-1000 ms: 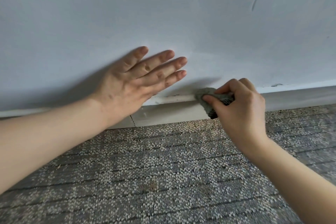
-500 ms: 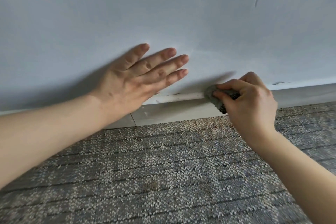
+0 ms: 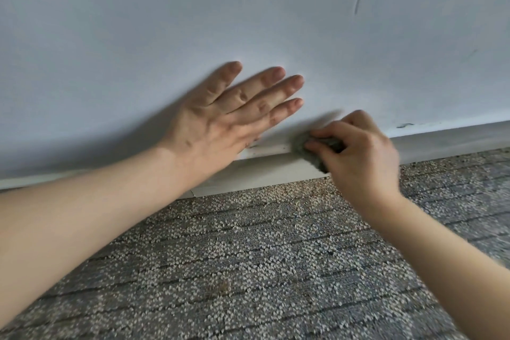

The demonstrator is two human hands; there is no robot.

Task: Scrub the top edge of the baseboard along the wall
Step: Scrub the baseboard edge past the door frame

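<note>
Pad slid left (blurred), right hand gripping; left hand flat on wall.

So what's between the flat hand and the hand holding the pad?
In the head view, only a bare stretch of baseboard top edge, with a few dark specks near the left hand. The right hand grips the grey pad.

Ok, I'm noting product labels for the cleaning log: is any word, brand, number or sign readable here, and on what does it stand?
None: no word, label, number or sign shows anywhere.
The wall bears only scuff marks. The baseboard, the grey scouring pad gripped by the right hand, and the carpet carry no print.
</note>
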